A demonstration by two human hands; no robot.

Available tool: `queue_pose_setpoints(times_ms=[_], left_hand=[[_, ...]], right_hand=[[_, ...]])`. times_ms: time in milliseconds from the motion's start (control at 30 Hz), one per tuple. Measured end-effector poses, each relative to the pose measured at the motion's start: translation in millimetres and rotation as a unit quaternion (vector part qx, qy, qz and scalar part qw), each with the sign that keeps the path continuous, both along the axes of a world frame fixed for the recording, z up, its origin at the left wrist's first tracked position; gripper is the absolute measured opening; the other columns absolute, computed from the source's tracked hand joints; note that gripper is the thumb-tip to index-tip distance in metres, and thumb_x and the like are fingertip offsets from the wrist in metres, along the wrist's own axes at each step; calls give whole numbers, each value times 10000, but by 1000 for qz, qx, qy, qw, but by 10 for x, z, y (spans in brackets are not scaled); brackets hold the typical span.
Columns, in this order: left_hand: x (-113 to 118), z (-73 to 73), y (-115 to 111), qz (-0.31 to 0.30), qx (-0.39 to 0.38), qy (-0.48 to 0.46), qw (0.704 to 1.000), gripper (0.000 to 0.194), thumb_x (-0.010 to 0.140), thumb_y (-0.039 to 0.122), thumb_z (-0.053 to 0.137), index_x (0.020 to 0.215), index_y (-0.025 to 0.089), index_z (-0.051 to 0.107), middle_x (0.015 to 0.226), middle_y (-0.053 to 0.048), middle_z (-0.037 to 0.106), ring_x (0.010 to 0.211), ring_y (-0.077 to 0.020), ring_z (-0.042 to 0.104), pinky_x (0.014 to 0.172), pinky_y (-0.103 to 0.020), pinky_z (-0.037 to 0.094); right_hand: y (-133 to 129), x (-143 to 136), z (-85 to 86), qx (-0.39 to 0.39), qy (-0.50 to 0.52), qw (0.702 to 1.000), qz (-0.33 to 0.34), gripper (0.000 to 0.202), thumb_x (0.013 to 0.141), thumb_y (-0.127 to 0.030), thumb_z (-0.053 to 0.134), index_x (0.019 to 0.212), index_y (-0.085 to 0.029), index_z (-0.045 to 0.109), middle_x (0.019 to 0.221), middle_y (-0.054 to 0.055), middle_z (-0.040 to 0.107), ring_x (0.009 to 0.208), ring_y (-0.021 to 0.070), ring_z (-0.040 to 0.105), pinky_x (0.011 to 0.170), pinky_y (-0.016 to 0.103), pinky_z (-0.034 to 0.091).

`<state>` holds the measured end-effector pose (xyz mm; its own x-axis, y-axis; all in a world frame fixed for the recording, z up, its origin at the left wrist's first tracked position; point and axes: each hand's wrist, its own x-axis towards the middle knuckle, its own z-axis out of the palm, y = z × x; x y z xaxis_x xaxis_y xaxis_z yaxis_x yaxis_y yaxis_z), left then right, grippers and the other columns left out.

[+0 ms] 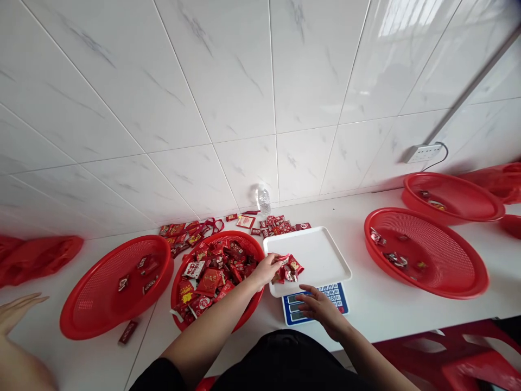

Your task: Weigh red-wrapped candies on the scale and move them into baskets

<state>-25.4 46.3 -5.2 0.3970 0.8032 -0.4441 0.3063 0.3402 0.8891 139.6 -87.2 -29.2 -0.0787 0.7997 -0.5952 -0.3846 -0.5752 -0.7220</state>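
Note:
My left hand (267,271) reaches over the left side of the weighing scale's white tray (325,258). Its fingers are closed on red wrapped candies (292,269); how many they grip is partly hidden. Below the tray, my right hand (323,312) hovers by the scale's blue keypad (295,316), with fingers apart and nothing in them. Left of the scale, under my left forearm, stands a red basket (173,288) heaped with red candy packets (211,279).
At left is a red basket (97,277) with a few candies; another person's hand (18,312) is beyond it. Two more red baskets (451,260) stand at right. Loose packets (277,224) and a clear bottle (264,201) lie near the wall. A power strip (423,153) hangs there.

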Motion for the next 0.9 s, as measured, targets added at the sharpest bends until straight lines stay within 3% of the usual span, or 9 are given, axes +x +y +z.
queue_pose_setpoints(times_ms=[167, 300, 367, 433, 533, 800, 900], left_hand=[[-6, 36, 16, -22, 53, 41, 998, 288, 830, 396, 512, 1011, 182, 580, 1054, -71, 632, 989, -194, 586, 839, -317, 483], [-61, 67, -41, -88, 211, 125, 965, 364, 772, 352, 591, 1107, 208, 575, 1175, -89, 586, 1131, -233, 513, 1004, -374, 372], [-126, 47, -85, -161, 273, 179, 931, 566, 693, 376, 679, 1221, 247, 520, 1328, -87, 477, 1279, -277, 364, 1080, -428, 262], [-201, -2, -128, -233, 273, 241, 902, 789, 620, 440, 732, 1326, 286, 415, 1464, -78, 301, 1376, -319, 145, 1107, -500, 144], [-267, -108, -181, -285, 247, 317, 870, 877, 639, 507, 697, 1393, 293, 304, 1526, -83, 114, 1392, -331, -7, 1094, -553, 62], [-59, -292, -184, -305, 288, 341, 841, 731, 753, 480, 583, 1391, 244, 315, 1507, -132, 174, 1387, -304, 123, 1099, -536, 40], [-34, -292, -143, -304, 290, 331, 845, 767, 743, 512, 585, 1397, 227, 302, 1499, -156, 188, 1380, -325, 143, 1096, -547, 39]], right_hand=[[46, -23, -73, 2, -9, 1000, -3, 554, 686, -427, 695, 1166, -219, 510, 1006, 65, 652, 787, 165, 639, 712, 303, 487], [99, -24, -112, 5, -36, 999, -8, 563, 673, -452, 686, 1160, -230, 510, 982, 54, 653, 762, 156, 635, 679, 288, 475], [131, -18, -130, 20, -57, 998, -9, 568, 667, -457, 678, 1160, -229, 513, 962, 46, 653, 755, 154, 627, 671, 287, 467], [161, -14, -145, 41, -73, 996, -3, 575, 668, -457, 665, 1172, -230, 510, 966, 41, 652, 779, 165, 624, 677, 297, 464], [194, -31, -154, 57, -94, 994, 13, 586, 670, -455, 652, 1190, -227, 505, 1032, 56, 645, 869, 199, 623, 706, 319, 469], [231, -61, -94, 87, -123, 985, 84, 587, 683, -411, 654, 1226, -240, 510, 1207, 76, 587, 944, 209, 605, 755, 326, 487], [267, 2, -109, 126, -209, 962, 119, 492, 723, -399, 607, 1185, -240, 552, 1140, 63, 627, 866, 204, 627, 714, 321, 492]])
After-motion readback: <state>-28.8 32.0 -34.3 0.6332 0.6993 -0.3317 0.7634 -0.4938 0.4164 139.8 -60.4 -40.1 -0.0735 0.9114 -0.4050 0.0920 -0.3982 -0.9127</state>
